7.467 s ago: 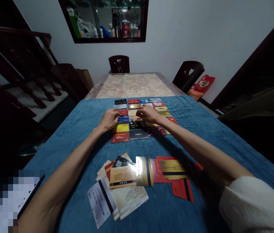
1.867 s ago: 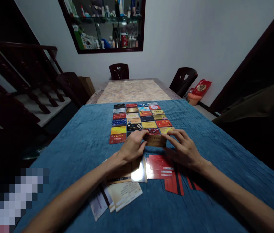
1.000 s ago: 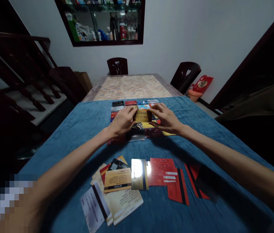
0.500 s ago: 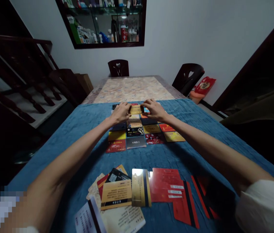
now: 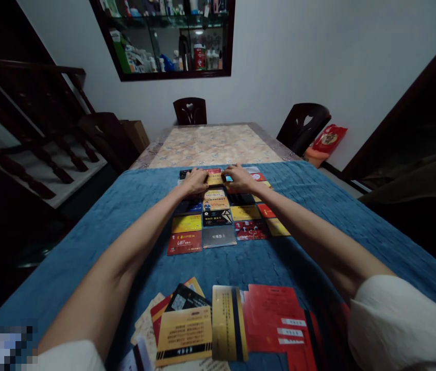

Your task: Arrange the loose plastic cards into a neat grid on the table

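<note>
Both my hands are at the far rows of a grid of plastic cards laid on a blue cloth. A gold card [image 5: 214, 179] is between them, my left hand [image 5: 195, 182] closed on its left edge and my right hand [image 5: 238, 179] closed on its right edge. It is at the second row from the far end, in the second column. Nearer cards show uncovered: a black VIP card [image 5: 217, 217], a grey card [image 5: 219, 237], a red card [image 5: 184, 242] and a yellow card [image 5: 186, 223]. My hands and forearms hide several other cards.
Close to me lies a loose spread of cards: a gold striped card [image 5: 229, 322], an orange card [image 5: 184, 332], a black card [image 5: 187, 299] and red cards [image 5: 274, 317]. The blue cloth [image 5: 125, 221] covers the table's near part. Chairs [image 5: 189, 111] stand around it.
The gold card was picked up from the near spread, held above the grid's near edge, then carried away from me to the far rows. In the last half second my hands barely moved.
</note>
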### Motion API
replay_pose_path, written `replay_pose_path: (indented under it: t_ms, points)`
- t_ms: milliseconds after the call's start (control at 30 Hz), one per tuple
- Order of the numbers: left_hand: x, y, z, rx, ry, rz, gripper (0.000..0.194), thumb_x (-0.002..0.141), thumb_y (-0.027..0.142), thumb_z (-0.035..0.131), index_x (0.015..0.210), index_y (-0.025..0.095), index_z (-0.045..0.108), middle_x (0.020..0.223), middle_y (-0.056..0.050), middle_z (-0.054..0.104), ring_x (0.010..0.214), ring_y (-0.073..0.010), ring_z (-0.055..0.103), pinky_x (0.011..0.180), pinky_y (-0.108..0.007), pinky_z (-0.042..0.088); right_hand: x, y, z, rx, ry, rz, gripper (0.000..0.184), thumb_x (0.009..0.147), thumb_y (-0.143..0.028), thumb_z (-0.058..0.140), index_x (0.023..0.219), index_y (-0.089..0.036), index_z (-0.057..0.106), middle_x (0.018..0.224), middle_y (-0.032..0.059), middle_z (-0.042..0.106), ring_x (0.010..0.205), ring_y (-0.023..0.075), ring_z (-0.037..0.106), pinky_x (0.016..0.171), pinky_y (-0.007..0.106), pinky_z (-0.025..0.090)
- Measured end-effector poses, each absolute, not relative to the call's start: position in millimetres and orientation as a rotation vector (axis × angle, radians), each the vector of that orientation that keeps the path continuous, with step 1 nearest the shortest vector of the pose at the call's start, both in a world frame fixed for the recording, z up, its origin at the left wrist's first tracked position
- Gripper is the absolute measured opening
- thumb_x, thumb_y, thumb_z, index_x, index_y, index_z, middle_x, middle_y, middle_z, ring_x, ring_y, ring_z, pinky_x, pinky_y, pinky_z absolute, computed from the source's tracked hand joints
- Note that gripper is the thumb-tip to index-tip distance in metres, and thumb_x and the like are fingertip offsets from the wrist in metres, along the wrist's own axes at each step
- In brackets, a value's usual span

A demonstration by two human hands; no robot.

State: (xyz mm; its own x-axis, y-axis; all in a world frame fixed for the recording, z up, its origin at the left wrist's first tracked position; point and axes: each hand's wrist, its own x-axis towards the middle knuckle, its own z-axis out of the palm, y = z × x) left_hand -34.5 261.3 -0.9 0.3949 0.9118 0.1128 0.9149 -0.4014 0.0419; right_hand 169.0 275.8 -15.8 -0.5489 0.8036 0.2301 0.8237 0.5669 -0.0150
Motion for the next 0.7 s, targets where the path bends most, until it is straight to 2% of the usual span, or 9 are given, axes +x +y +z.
replay_pose_path:
  t_ms: [300, 533, 700]
  points:
    - [-33, 272, -6, -2.584, -1.765, -0.077, 0.032, 0.081, 0.021, 0.058, 0.112, 0.018, 0.066, 0.126, -0.013, 0.065, 0.124, -0.0343, 0.048, 0.099, -0.048, 0.042, 165, 298, -30, -1.465, -2.615, -0.104, 0.035, 0.089, -0.032, 0.06, 0.121, -0.02, 0.068, 0.126, 0.0119, 0.066, 0.112, 0.0286, 0.055, 0.095, 0.035, 0.04]
    - [-33, 278, -12, -2.601, -1.745, -0.053, 0.032, 0.081, 0.019, 0.058, 0.112, 0.016, 0.068, 0.123, -0.017, 0.066, 0.124, -0.0366, 0.046, 0.098, -0.052, 0.039, 162, 302, -36, -1.498, -2.632, -0.084, 0.035, 0.089, -0.031, 0.061, 0.121, -0.02, 0.068, 0.126, 0.0117, 0.067, 0.113, 0.0284, 0.056, 0.096, 0.036, 0.04]
    - [-34, 279, -13, -2.593, -1.738, -0.056, 0.031, 0.08, 0.019, 0.059, 0.11, 0.018, 0.068, 0.121, -0.014, 0.066, 0.122, -0.0356, 0.046, 0.098, -0.05, 0.039, 160, 299, -34, -1.506, -2.637, -0.069, 0.033, 0.089, -0.028, 0.06, 0.12, -0.02, 0.069, 0.126, 0.0105, 0.067, 0.115, 0.0292, 0.054, 0.095, 0.036, 0.04]
